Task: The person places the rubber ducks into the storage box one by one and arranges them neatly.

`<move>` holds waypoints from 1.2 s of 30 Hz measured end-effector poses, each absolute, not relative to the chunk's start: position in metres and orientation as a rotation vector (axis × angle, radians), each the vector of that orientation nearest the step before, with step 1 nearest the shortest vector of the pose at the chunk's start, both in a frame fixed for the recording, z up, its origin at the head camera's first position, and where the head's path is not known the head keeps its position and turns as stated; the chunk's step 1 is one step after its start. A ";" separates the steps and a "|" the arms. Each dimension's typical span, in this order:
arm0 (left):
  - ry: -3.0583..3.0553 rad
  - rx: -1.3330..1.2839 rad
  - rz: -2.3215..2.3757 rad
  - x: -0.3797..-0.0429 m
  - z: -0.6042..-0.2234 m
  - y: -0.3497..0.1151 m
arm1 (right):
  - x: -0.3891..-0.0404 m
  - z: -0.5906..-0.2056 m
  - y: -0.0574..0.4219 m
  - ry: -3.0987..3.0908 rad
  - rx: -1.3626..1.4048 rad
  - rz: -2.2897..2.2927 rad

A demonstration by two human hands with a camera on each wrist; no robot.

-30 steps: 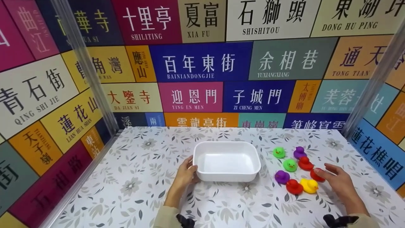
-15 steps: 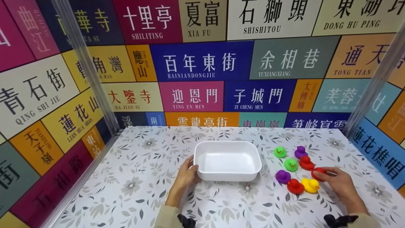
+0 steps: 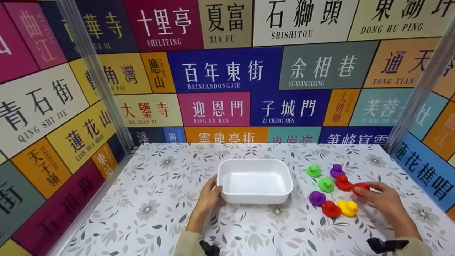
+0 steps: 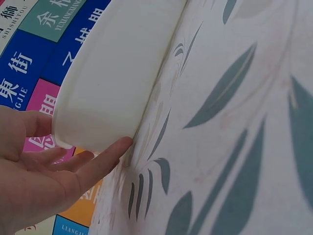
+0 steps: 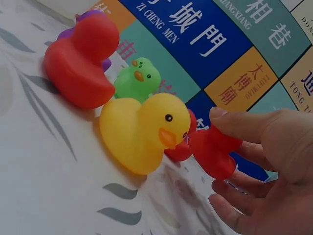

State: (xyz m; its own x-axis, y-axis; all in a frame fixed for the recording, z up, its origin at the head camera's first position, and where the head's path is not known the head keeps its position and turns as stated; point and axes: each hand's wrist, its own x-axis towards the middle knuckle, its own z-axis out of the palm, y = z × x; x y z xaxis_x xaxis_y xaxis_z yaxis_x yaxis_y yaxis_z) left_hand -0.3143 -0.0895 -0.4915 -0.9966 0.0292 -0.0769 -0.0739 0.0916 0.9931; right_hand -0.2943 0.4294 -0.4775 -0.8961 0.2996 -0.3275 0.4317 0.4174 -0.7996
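My left hand [image 3: 209, 195] rests against the left end of a white rectangular plastic tub [image 3: 256, 198], fingers extended along its outer wall. In the left wrist view the thumb touches near the tub's rim and one finger [image 4: 105, 161] reaches down to its base. My right hand [image 3: 387, 204] pinches a red rubber duck [image 5: 212, 152] between thumb and fingers. It is tilted, just behind the yellow duck [image 3: 347, 208], and overlaps another red duck [image 3: 343, 183] in the head view. The tub's inside shows bare white.
Several other rubber ducks stand right of the tub: green ducks [image 3: 326, 185], purple ducks [image 3: 317, 198] and a red duck [image 3: 331, 209] beside the yellow one. A leaf-patterned cloth [image 3: 149, 220] covers the table. Walls with colourful name panels [image 3: 224, 69] rise behind and at both sides.
My right hand has closed its thumb and fingers on the red duck, which has turned and shifted slightly up and to the right. The left hand and tub have stayed in place.
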 end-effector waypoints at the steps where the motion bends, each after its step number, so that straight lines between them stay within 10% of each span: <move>1: 2.268 -0.040 2.067 -0.314 -0.492 -0.090 | -0.293 -0.474 0.428 2.539 0.647 -1.486; 36: 2.373 -0.117 1.982 -0.316 -0.493 -0.084 | -0.287 -0.442 0.320 2.674 0.165 -1.475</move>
State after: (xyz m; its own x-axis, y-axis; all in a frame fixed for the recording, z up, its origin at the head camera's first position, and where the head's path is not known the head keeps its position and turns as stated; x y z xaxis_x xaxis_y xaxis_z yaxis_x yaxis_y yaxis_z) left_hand -0.3157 -0.0844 -0.4925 -0.9960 -0.0278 -0.0851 -0.0887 0.1771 0.9802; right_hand -0.2873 0.3204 -0.4421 -0.9908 0.0540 -0.1245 0.1341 0.5296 -0.8376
